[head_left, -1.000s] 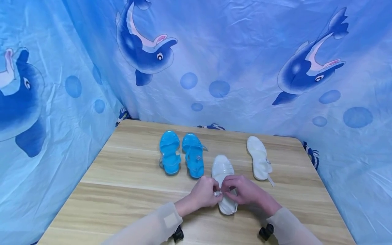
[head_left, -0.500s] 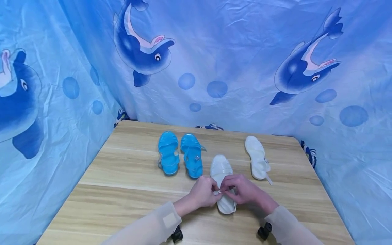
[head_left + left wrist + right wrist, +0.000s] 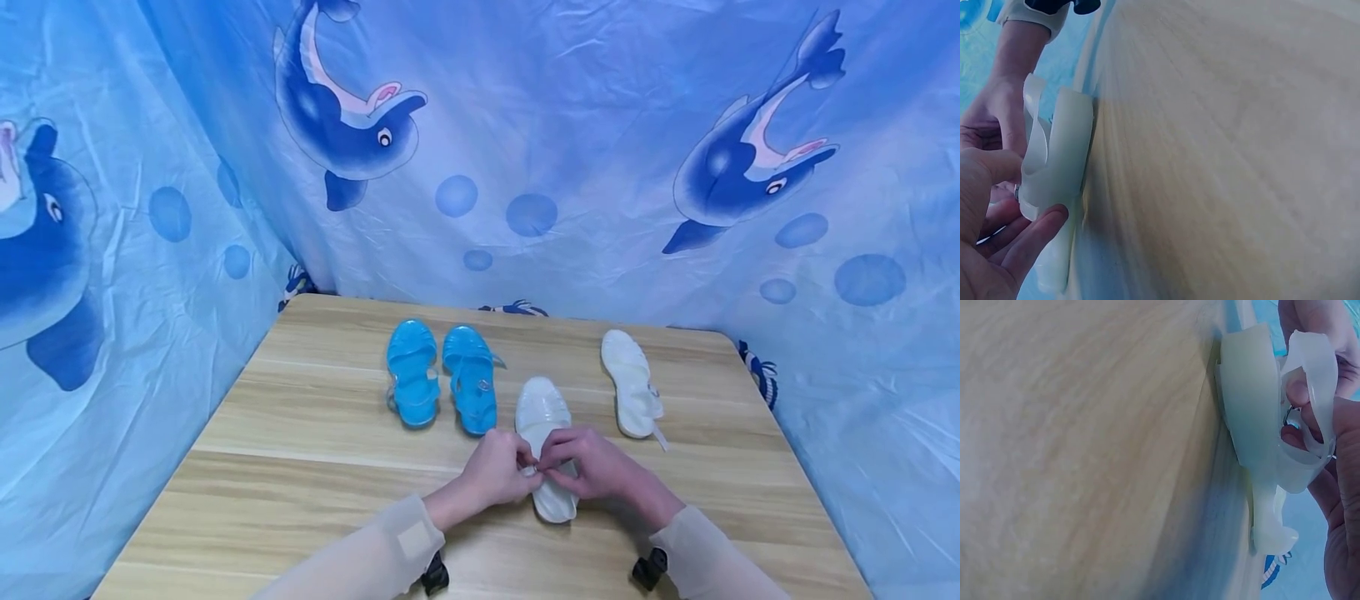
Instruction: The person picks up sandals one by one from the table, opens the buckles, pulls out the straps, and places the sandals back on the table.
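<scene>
A white jelly sandal (image 3: 543,407) lies sole down on the wooden table, its toe pointing away from me. My left hand (image 3: 497,468) pinches the ankle strap at the sandal's left side, by a small metal buckle (image 3: 1288,415). From the right, my right hand (image 3: 597,467) reaches over the sandal, and its thumb and forefinger pinch the strap at the same spot. Both sets of fingertips meet there and largely hide the strap end. The left wrist view shows the heel (image 3: 1074,128) and the looped back strap (image 3: 1036,140) standing up between the hands.
A second white sandal (image 3: 628,387) lies to the right, its strap loose on the table. Two blue sandals, a left one (image 3: 414,379) and a right one (image 3: 474,387), lie side by side further left. A dolphin-printed curtain (image 3: 480,125) surrounds the wooden table (image 3: 315,417).
Both hands stay at the strap with only small finger movements. The buckle end that showed between the fingertips is now more covered. The head view has shifted slightly.
</scene>
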`<state>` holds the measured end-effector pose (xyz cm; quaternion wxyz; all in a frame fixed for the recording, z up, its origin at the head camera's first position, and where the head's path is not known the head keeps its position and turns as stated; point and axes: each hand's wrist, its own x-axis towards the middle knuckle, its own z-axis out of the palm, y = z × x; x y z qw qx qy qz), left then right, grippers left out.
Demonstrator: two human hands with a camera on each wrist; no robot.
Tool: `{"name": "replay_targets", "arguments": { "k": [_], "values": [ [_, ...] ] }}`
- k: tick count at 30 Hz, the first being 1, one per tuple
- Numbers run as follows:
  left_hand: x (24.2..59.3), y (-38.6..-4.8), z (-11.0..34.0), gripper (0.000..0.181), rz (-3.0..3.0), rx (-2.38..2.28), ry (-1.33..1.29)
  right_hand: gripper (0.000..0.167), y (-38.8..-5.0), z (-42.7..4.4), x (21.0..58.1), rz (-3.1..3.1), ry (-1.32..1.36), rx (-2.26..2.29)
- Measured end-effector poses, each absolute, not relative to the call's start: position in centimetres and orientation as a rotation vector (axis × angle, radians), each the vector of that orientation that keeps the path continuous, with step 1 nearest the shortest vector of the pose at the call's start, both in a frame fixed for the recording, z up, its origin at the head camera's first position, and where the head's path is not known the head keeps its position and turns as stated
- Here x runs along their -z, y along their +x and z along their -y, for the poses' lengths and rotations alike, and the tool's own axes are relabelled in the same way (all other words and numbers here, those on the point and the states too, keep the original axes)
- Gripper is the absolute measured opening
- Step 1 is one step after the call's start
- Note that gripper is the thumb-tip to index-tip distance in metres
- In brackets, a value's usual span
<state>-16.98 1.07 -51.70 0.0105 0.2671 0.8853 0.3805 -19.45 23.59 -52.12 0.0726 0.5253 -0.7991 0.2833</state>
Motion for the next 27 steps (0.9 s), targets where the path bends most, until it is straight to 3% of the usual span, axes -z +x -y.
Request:
{"name": "replay_targets", "arguments": {
  "k": [27],
  "values": [
    [51.82, -16.98, -1.09, 0.014, -2.757, -1.197, 0.848, 0.023, -19.51, -23.7, 52.38, 2.476, 1.536, -0.9]
  ]
}}
